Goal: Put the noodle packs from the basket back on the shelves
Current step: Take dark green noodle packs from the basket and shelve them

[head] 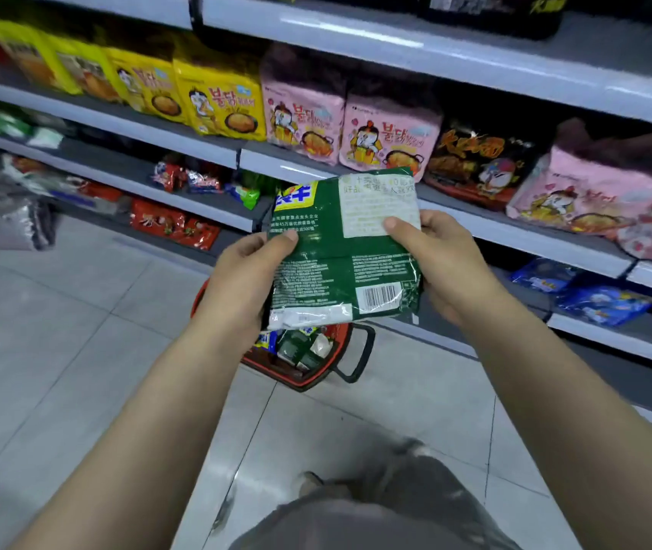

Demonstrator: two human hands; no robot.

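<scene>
Both hands hold one green noodle pack [342, 252] up in front of the shelves [522, 238], back side toward the camera, with its barcode at the lower right. The left hand [243, 281] grips the pack's left edge, thumb pressed on the face and fingers curled behind it, out of sight. The right hand [445, 260] grips the right edge the same way, its thumb lying on the pale label panel near the top.

Directly below the pack, a red basket [288, 377] with a black handle [360, 357] stands on the tiled floor [78, 311], just in front of the lowest shelf. More packs [296, 347] lie in it, green and blue among them; how many, I cannot tell.

Behind the held pack, the middle shelf carries a row of upright multipacks: yellow ones [217, 103] to the left, pink ones [384, 133] in the centre, a black one [479, 160] beside them, then more pink [586, 192] to the right. Lower shelves hold red packs [173, 224] on the left and blue packs [598, 303] on the right. The left part of the view is blurred.
</scene>
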